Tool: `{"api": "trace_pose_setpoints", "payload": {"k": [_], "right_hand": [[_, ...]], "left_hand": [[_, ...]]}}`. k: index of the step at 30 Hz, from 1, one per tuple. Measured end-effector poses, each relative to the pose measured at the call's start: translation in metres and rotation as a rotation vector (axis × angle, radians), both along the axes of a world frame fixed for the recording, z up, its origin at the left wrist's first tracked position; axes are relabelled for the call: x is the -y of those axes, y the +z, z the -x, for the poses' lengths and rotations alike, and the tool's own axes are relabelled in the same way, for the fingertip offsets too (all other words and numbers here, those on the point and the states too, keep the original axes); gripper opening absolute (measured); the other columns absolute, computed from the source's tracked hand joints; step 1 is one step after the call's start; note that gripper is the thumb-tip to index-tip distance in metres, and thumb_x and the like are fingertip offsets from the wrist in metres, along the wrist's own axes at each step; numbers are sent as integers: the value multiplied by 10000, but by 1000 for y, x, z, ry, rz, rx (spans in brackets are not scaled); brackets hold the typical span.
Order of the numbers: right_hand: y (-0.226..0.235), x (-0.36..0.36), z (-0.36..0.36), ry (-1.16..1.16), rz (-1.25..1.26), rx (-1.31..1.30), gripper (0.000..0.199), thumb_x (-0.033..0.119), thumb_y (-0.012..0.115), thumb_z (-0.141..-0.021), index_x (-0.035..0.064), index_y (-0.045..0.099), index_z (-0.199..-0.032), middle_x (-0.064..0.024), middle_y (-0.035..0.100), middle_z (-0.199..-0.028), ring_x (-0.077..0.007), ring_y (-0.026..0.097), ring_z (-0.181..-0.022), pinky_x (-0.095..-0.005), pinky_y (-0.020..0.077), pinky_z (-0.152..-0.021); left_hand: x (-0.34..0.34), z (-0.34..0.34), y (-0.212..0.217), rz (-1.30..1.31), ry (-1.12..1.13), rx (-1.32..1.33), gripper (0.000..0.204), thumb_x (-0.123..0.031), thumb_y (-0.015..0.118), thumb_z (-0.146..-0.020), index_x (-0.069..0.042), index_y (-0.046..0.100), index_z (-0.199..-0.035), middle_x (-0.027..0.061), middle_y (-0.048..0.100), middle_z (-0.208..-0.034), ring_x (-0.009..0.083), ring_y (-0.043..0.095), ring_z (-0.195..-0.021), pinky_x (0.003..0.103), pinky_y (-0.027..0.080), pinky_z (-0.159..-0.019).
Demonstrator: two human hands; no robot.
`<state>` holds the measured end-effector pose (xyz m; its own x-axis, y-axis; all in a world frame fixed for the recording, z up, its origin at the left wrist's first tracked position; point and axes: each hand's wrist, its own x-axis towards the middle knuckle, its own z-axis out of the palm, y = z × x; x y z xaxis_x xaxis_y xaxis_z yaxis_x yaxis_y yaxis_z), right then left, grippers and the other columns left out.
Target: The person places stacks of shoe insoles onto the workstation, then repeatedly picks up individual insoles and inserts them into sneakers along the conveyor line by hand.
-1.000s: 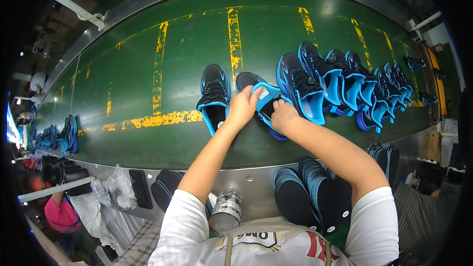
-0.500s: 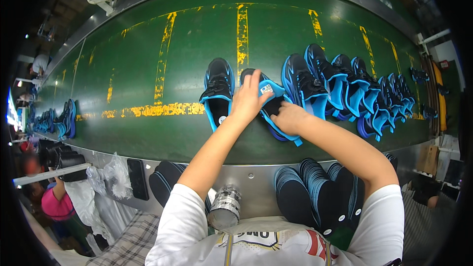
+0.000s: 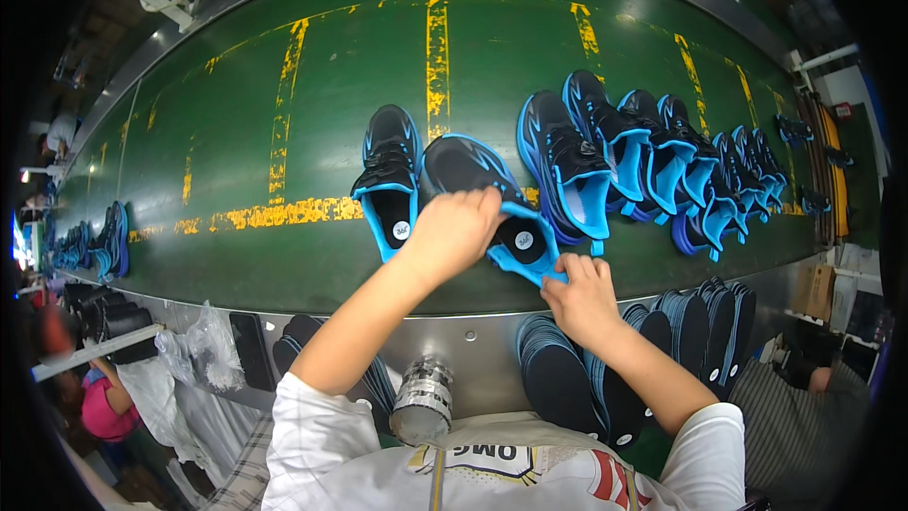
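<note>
A black sneaker (image 3: 462,161) with bright blue trim lies on the green conveyor belt, its toe pointing away from me. My left hand (image 3: 452,235) is closed on the near left side of its opening, by the tongue. With pinched fingers, my right hand (image 3: 581,297) grips the blue heel edge. Inside the shoe a dark insole (image 3: 521,239) with a round white label shows. Just left stands a matching sneaker (image 3: 389,147), also with a labelled insole (image 3: 390,212) in it. Nothing touches that shoe's heel.
More black-and-blue sneakers (image 3: 560,147) line the belt (image 3: 236,270) on the right, others (image 3: 112,238) at far left. Stacked insoles (image 3: 553,369) lie along the metal ledge (image 3: 482,360), near a tape-wrapped cylinder (image 3: 424,397), a dark phone-like slab (image 3: 250,350) and clear plastic (image 3: 213,345).
My right hand has come out of the sneaker's opening to its heel edge. My left hand has moved down from the tongue, and the sneaker's labelled insole now shows.
</note>
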<state>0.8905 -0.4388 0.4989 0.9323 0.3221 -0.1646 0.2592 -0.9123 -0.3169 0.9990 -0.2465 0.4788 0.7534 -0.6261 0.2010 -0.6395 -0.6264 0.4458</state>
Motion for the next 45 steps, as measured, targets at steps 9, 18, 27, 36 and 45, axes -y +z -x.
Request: {"api": "trace_pose_setpoints", "payload": {"k": [9, 18, 27, 36, 45], "right_hand": [[58, 1, 75, -14, -186, 178, 325, 128, 606, -718, 67, 545, -1031, -101, 508, -960, -258, 498, -871, -385, 381, -774], [55, 26, 218, -343, 76, 5, 448, 415, 683, -626, 77, 541, -883, -90, 489, -964, -261, 467, -892, -409, 306, -816], [117, 67, 105, -341, -400, 288, 531, 129, 738, -594, -17, 531, -1060, -195, 470, -1081, -313, 521, -881, -367, 435, -774], [100, 71, 5, -145, -56, 392, 81, 71, 595, -644, -3, 578, -614, -96, 585, -909, -234, 516, -755, -337, 435, -679], [0, 56, -53, -110, 205, 98, 118, 59, 533, -656, 8, 628, -703, -123, 581, -852, -254, 546, -827, -325, 471, -698]], "left_hand": [[-20, -50, 7, -279, 212, 186, 309, -180, 478, -833, 39, 452, -1050, 136, 564, -676, 278, 572, -597, 373, 459, -510], [79, -49, 45, 76, -37, 157, 581, -362, 587, -764, -64, 378, -1217, 202, 473, -1072, 343, 525, -899, 392, 444, -760], [109, -43, -2, 71, 186, -400, 490, -387, 486, -828, -90, 398, -1208, 228, 435, -1168, 360, 517, -969, 411, 441, -768], [110, -49, -3, 120, 242, -521, 474, -429, 455, -832, -10, 466, -1052, 283, 560, -871, 426, 526, -877, 457, 420, -738], [113, -44, -15, 187, 297, -541, 450, -394, 417, -867, 27, 523, -749, 249, 551, -721, 393, 544, -731, 415, 416, -630]]}}
